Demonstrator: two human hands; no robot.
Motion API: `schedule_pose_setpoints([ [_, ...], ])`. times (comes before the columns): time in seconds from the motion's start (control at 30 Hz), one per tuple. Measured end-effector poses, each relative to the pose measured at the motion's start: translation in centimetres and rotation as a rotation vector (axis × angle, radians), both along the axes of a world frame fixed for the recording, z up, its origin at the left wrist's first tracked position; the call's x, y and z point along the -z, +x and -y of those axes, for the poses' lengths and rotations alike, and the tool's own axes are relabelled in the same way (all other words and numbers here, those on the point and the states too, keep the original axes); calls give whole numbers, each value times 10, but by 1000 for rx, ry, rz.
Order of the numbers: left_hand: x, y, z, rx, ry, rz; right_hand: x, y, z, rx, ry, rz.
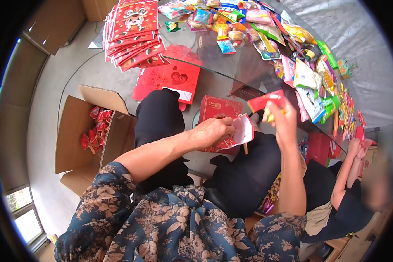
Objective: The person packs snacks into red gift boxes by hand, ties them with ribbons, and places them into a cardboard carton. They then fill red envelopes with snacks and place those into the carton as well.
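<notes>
My left hand (212, 133) is closed on the rim of a small red bag (243, 132), whose white inside shows at its open mouth. The bag is held above my lap, between my knees. To the right and slightly higher, my right hand (281, 120) grips a red packet (265, 100). Something small and yellow (270, 117) also shows by its fingers, too little of it visible to name. Behind the bag lies a red box (220, 107) with gold print, partly hidden by my left hand.
A glass table (196, 63) bears a stack of red printed bags (133, 26) and a long heap of wrapped sweets and snacks (308, 74). Left of me, a cardboard box (70, 144) holds red-wrapped bundles (100, 126). A co-worker's hands (358, 147) hold something red at right.
</notes>
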State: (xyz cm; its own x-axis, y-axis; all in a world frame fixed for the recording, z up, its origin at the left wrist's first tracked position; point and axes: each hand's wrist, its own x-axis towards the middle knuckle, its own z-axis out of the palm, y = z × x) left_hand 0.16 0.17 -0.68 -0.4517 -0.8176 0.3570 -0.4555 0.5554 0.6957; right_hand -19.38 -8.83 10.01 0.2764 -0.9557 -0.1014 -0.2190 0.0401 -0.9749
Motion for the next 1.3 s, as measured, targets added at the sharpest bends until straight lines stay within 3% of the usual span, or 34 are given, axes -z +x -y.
schedule_pose_setpoints([
  [0.13,-9,3,-10,29,59,42,30,-16,-51,-55,64,-121],
  [0.2,-9,5,-11,46,102,40,52,-19,-66,-90,-142,-337],
  [0.3,-10,4,-13,36,119,19,65,-16,-81,-81,-259,-440],
  [0.47,-14,6,-16,54,140,7,54,-23,-86,52,204,148],
  [0.63,-13,5,-14,64,126,13,63,-16,-93,140,345,365],
  [0.73,-12,4,-15,64,103,5,65,-12,-100,79,373,397],
  [0.87,-17,5,-14,81,110,-3,63,-14,-103,23,230,258],
  [1.0,-13,5,-14,75,113,6,53,-19,-95,115,-298,-408],
  [1.07,-14,5,-14,77,115,1,67,-21,-88,108,-306,-630],
  [1.2,-17,6,-14,103,57,67,83,-20,-77,-93,-258,-805],
  [1.3,-18,9,-16,129,8,55,82,-14,-72,8,-449,-698],
])
